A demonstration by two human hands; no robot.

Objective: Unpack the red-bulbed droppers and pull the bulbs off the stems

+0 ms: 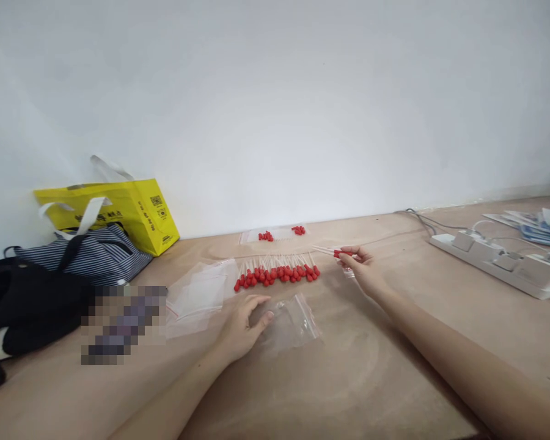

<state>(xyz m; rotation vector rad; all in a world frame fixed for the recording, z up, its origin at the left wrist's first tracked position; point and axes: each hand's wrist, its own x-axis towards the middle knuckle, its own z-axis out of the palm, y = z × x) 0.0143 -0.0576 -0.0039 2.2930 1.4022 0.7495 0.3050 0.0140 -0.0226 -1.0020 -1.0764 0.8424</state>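
So on the wooden tabletop (371,379) the right hand (361,266) is pinched around a few red-capped droppers (337,251). Their red ends sit at the fingers and the thin clear tips point left, just above the surface near the right end of the long row (277,274). That row is a whole line of the same droppers lying side by side, red caps toward the person. The left hand (244,322) isn't gripping anything. It lies loose and relaxed with the thumb and fingertips resting on the left edge of a clear bag (296,322), which lies flat right in front of the row. Just left of that is a stack of empty bags (199,294) with red zip lines. Further back by the wall there are two filled bags (279,233) with little clumps of red inside. Off to the left, a yellow shopping bag (128,211), a striped bag (89,256) and a black bag (22,305) lean against the wall. On the right there's a white power strip (499,264) and some papers (538,225).
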